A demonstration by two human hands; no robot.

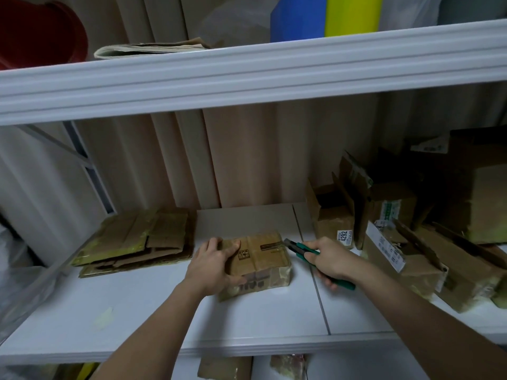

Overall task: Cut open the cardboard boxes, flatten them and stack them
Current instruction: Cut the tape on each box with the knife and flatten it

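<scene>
A small taped cardboard box (264, 257) lies on the white shelf (137, 311), near the middle. My left hand (215, 266) grips its left end, thumb on top. My right hand (330, 260) holds a green utility knife (301, 249), its tip at the box's upper right edge. A stack of flattened cardboard (137, 241) lies at the left of the shelf. Several unflattened boxes (400, 242) are piled at the right.
A white upper shelf (247, 75) crosses overhead, carrying folded paper (153, 48), a red object (41, 31) and blue and yellow items (326, 17). A beige corrugated wall (247, 160) stands behind. A plastic bag (19, 283) hangs at the left edge. More cardboard (225, 367) shows on the shelf below.
</scene>
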